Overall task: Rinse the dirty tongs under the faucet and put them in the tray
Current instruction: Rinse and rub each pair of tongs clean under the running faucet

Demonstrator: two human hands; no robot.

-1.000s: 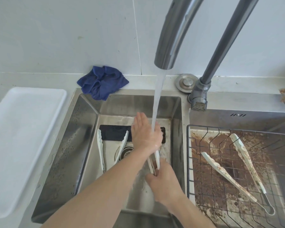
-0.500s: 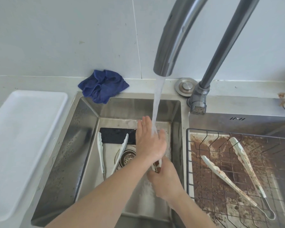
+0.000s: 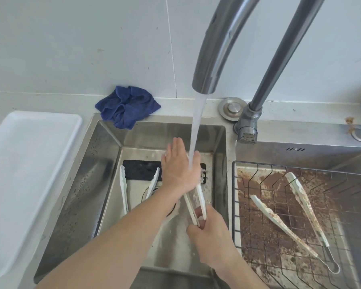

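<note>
Right now the rinse is under way at the middle of the frame: the right hand [image 3: 212, 232] is clenched round the hinge end of a pair of white tongs [image 3: 196, 202], tilting their arms up and away so the tips sit in the water stream [image 3: 196, 130] falling from the faucet spout [image 3: 215, 49]. The left hand [image 3: 178, 166] lies flat and open-fingered over the tips, palm down, grasping nothing as far as can be seen; it is probably there to rub the soil off while the water runs over its back. Holding from the hinge likely keeps the dirty working ends free for rubbing. Lower down in the left sink basin [image 3: 75, 197], a second pair of white tongs [image 3: 124, 192] rests by the drain, looking fairly clean. At the right of the frame, a wire rack [image 3: 258, 170] sits over a basin smeared with brown residue, and in it lies a pair of soiled tongs [image 3: 300, 217], spread open and waiting their turn. At the left edge, the white plastic tray [image 3: 29, 174] stands on the counter holding nothing visible. A crumpled blue cloth [image 3: 127, 106] sits behind the sink.
</note>
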